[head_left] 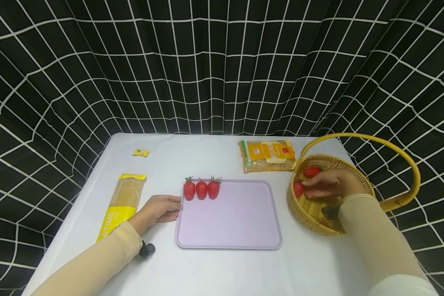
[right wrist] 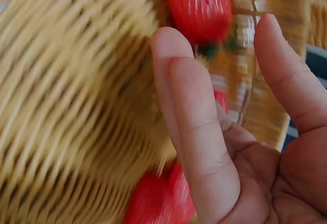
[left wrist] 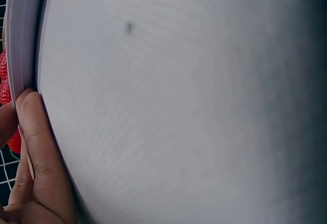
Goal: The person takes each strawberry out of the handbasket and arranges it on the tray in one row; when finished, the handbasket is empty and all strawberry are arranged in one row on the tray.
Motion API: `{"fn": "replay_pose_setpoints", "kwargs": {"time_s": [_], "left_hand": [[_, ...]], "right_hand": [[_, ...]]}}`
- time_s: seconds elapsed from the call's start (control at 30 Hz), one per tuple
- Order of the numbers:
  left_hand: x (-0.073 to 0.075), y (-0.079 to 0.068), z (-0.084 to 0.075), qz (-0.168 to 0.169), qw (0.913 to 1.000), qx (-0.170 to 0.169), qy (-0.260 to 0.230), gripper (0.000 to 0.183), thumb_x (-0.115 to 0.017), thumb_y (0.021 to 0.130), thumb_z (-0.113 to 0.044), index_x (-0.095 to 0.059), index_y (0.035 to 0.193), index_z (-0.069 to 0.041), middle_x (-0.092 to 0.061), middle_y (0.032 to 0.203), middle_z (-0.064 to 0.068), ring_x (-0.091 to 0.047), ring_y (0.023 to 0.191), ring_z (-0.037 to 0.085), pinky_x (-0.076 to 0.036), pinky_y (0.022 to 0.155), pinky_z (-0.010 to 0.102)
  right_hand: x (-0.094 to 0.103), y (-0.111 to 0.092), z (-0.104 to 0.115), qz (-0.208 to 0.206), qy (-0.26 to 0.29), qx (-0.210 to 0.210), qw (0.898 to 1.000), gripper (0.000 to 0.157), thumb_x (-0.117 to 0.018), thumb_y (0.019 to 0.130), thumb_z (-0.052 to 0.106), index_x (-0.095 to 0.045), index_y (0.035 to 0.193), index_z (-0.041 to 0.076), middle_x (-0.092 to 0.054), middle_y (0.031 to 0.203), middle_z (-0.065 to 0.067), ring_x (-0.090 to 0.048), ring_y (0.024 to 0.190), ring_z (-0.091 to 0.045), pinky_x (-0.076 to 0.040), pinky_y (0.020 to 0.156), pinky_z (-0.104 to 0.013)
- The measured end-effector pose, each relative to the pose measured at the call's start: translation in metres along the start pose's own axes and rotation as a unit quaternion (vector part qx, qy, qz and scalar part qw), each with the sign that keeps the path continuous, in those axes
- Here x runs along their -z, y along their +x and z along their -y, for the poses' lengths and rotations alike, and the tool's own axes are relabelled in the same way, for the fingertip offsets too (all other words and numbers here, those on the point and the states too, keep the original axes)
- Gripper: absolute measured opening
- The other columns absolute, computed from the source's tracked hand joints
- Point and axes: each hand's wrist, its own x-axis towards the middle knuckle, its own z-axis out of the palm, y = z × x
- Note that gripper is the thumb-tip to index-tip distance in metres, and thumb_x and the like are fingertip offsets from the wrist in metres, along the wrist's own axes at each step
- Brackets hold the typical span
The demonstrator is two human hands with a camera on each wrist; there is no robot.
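Note:
Along the left rim of a pale lilac tray (head_left: 229, 218), my left hand (head_left: 163, 208) holds the edge, with the rim between thumb and fingers (left wrist: 38, 127) in the left wrist view. Three strawberries (head_left: 201, 190) stand in a row at the tray's upper left corner. My right hand (head_left: 327, 183) is inside a wicker basket (head_left: 311, 224), thumb and fingers spread apart with nothing between them. One strawberry (head_left: 312, 172) lies just beyond this hand and another strawberry (head_left: 298, 188) by its fingertips. The right wrist view shows a strawberry (right wrist: 199, 9) near the fingertips and more red fruit below, blurred.
A yellow pack of noodles (head_left: 122, 203) lies left of the left hand, partly behind the forearm. A small yellow packet (head_left: 141, 153) is at the far left. An orange and clear food bag (head_left: 268, 155) lies behind the tray. The basket's tall handle (head_left: 399, 152) arches rightward.

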Motion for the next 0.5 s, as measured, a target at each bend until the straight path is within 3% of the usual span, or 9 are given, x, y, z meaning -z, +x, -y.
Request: {"fn": "replay_pose_setpoints", "kwargs": {"time_s": [0.2,0.37,0.5], "left_hand": [[-0.002,0.002,0.000,0.005,1.0000,-0.003,-0.005,0.046,-0.072,0.087,-0.012,-0.060,0.130,-0.001,-0.070,0.106,0.012,-0.071,0.084,0.021,-0.061,0.073,0.033],[-0.001,0.003,0.000,0.007,0.9999,-0.004,-0.007,0.046,-0.072,0.087,-0.011,-0.061,0.130,-0.001,-0.070,0.104,0.012,-0.071,0.083,0.021,-0.061,0.073,0.033],[0.001,0.001,0.001,0.005,1.0000,0.000,-0.007,0.046,-0.072,0.087,-0.012,-0.060,0.130,0.000,-0.070,0.104,0.012,-0.071,0.083,0.020,-0.061,0.073,0.032]], "right_hand": [[-0.013,0.018,0.011,0.039,-0.064,-0.029,0.997,0.015,-0.067,0.094,0.015,-0.063,0.091,0.001,-0.068,0.087,-0.011,-0.070,0.078,-0.018,-0.056,0.084,-0.025],[-0.015,0.016,0.009,0.017,-0.078,-0.052,0.995,0.015,-0.060,0.098,0.017,-0.061,0.097,0.003,-0.065,0.089,-0.009,-0.068,0.076,-0.014,-0.056,0.084,-0.024],[-0.011,0.008,0.007,-0.004,-0.074,-0.029,0.997,0.017,-0.057,0.100,0.017,-0.056,0.105,0.001,-0.064,0.094,-0.011,-0.068,0.077,-0.016,-0.057,0.080,-0.023]]}}
